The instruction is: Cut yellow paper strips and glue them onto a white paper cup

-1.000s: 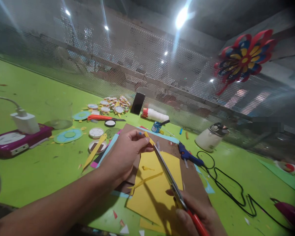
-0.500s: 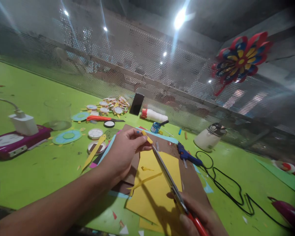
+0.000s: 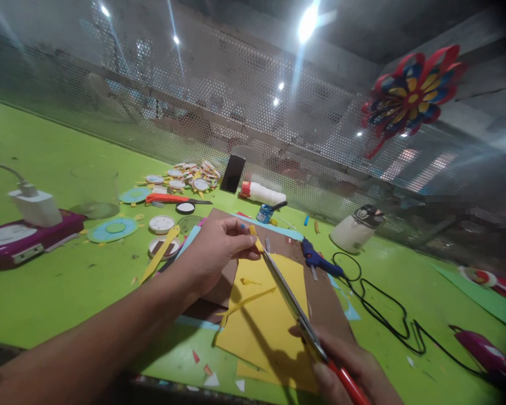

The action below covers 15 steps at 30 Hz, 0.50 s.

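My left hand (image 3: 217, 253) pinches a small yellow paper strip (image 3: 255, 237) between thumb and fingers, held above a brown card sheet (image 3: 326, 301). My right hand (image 3: 354, 371), at the bottom edge, grips red-handled scissors (image 3: 293, 306). Their long blades point up and left, and the tips touch the yellow strip. Under the blades lies a yellow paper sheet (image 3: 265, 326) with a thin cut sliver on it.
On the green table (image 3: 67, 270) lie a blue glue gun (image 3: 316, 260) with its black cord (image 3: 388, 318), a white pot (image 3: 356, 230), round paper pieces (image 3: 185, 177), an orange cutter (image 3: 172, 198), a dark phone (image 3: 233, 173) and a purple box with a charger (image 3: 29, 225). A perforated metal screen stands behind.
The view has shifted slightly. The scissor tips have closed in on the yellow strip that my left hand holds; both hands keep their grips.
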Available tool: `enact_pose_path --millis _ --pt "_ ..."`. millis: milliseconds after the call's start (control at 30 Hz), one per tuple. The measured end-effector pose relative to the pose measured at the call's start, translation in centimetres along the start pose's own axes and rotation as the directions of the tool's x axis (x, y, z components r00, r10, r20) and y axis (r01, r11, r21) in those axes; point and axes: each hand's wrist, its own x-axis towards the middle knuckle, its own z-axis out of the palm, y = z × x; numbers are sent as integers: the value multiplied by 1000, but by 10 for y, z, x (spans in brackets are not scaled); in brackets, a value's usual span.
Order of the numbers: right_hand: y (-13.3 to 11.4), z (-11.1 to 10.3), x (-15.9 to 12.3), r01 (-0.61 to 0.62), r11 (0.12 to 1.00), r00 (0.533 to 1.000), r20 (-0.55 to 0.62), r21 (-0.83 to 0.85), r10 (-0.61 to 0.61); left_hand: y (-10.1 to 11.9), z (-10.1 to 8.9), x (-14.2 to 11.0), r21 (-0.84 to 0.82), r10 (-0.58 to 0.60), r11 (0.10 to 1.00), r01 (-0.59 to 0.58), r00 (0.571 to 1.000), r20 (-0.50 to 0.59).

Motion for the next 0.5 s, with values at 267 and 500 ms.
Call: enact_pose_path --millis 267,500 --pt "-15 -6 3 -39 998 999 28 49 38 1 1 -1 12 -42 999 42 999 18" --pt "-18 -5 5 2 999 998 58 38 -5 3 1 -1 19 -67 998 67 997 23"
